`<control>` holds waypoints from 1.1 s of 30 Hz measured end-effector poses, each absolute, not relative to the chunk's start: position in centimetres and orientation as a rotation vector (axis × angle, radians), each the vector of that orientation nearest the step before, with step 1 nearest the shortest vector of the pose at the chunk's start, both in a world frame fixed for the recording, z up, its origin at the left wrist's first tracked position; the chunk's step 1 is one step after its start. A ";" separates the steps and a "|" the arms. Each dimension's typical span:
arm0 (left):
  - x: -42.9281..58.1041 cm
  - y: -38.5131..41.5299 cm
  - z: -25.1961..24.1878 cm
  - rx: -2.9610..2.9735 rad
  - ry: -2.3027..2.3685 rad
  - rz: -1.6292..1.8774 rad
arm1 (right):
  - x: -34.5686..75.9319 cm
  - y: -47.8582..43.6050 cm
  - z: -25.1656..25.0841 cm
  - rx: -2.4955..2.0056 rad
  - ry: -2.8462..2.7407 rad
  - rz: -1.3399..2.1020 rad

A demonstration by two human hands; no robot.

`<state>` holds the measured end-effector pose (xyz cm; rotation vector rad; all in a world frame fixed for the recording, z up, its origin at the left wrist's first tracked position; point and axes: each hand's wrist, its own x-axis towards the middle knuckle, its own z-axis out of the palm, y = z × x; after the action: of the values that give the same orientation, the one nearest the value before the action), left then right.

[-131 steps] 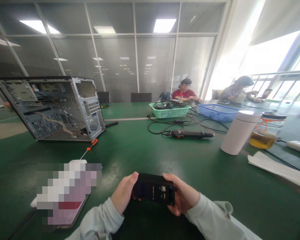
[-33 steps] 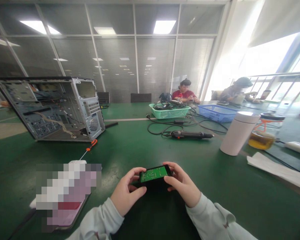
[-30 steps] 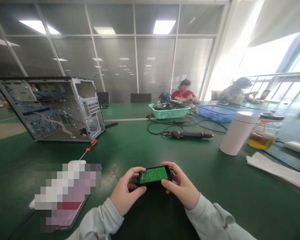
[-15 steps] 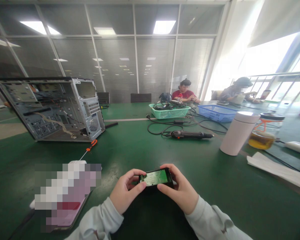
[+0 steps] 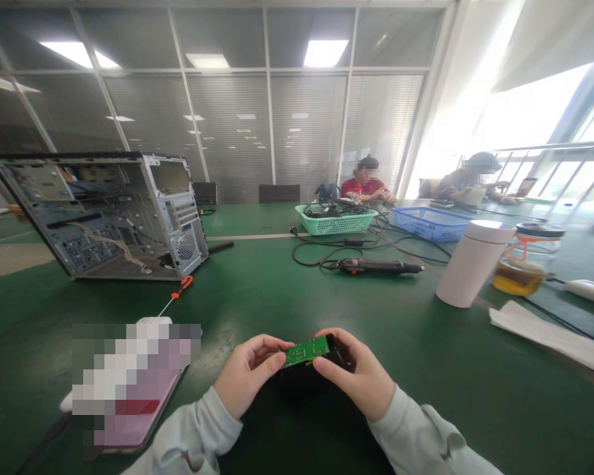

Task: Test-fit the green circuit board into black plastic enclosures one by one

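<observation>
A small green circuit board (image 5: 305, 351) is tilted up between my two hands, its soldered side showing. My left hand (image 5: 247, 375) pinches the board's left end between thumb and fingers. At the other end, my right hand (image 5: 360, 375) has its thumb on the board's lower right corner. Its fingers wrap a black casing (image 5: 340, 349), mostly hidden behind the board and the hand. Whether the board is wholly out of the casing, I cannot tell.
An opened computer case (image 5: 129, 218) stands at left, near an orange-handled tool (image 5: 182, 287) and a pink phone (image 5: 133, 419). Ahead lie a corded electric screwdriver (image 5: 376, 266), a green basket (image 5: 336, 224) and a blue basket (image 5: 430, 224). A white tumbler (image 5: 472, 264) and a glass jar (image 5: 525, 260) stand right.
The circuit board has tipped and lifted against the black casing, which shows less now. My left hand has shifted slightly left, still gripping the board's end.
</observation>
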<state>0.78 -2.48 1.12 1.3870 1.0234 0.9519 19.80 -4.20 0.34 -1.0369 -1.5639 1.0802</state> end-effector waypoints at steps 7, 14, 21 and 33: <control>0.8 -2.8 1.4 1.314 1.090 0.962 | 19.5 -4.5 0.5 -1.105 -1.539 1.145; 0.7 -3.1 0.9 1.513 1.094 0.899 | 19.3 -4.7 0.6 -1.090 -1.545 1.220; 0.9 -3.6 1.1 1.867 1.143 0.784 | 19.2 -4.8 0.4 -1.126 -1.550 1.184; 0.0 -1.5 0.4 1.128 1.383 1.188 | 19.4 -4.5 -0.7 -1.132 -1.465 1.288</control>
<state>0.02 -1.53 0.40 1.1283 1.3830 1.1878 19.42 -4.53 -0.68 -1.1321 -1.4650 1.2882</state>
